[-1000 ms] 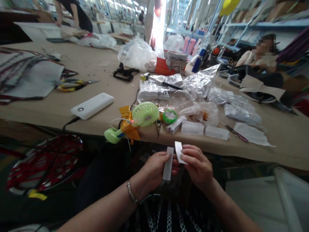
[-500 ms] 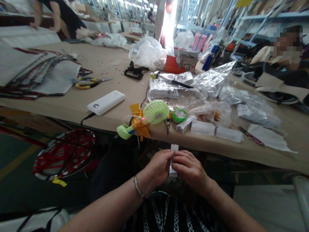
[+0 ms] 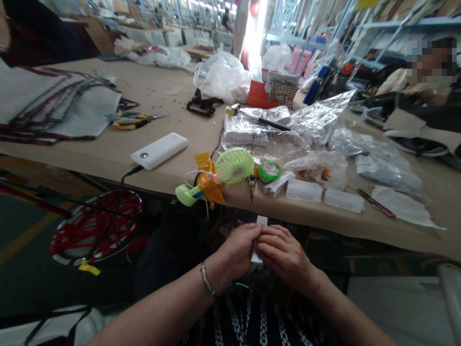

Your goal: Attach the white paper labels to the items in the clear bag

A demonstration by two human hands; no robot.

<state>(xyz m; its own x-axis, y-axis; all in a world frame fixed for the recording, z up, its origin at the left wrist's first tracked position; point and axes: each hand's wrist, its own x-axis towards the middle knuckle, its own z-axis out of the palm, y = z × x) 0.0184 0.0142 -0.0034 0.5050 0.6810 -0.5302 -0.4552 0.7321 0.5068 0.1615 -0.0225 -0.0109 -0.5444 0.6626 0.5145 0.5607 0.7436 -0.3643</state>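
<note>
A narrow white paper strip (image 3: pixel 261 220) is held upright between my two hands, just in front of the table's edge. My left hand (image 3: pixel 242 247) grips it from the left, the thumb on its face. From the right, my right hand (image 3: pixel 284 250) closes its fingers on the same strip. Beyond my hands, on the table edge, lie white label stacks (image 3: pixel 304 191), a green tape roll (image 3: pixel 269 171) and a pointed metal tool (image 3: pixel 251 187). A light green fan (image 3: pixel 234 166) is fixed with orange tape.
On the brown table (image 3: pixel 201 129) lie a white power bank (image 3: pixel 159 151), pliers (image 3: pixel 131 120), a hammer (image 3: pixel 257 118), plastic bags and a pink cutter (image 3: pixel 376 203). Layered fabric pieces (image 3: pixel 72 105) are at left. A person sits at far right.
The person at the far left has moved further left and closer. My hands keep hold of the strip, with its lower part a little more visible. The view has shifted slightly.
</note>
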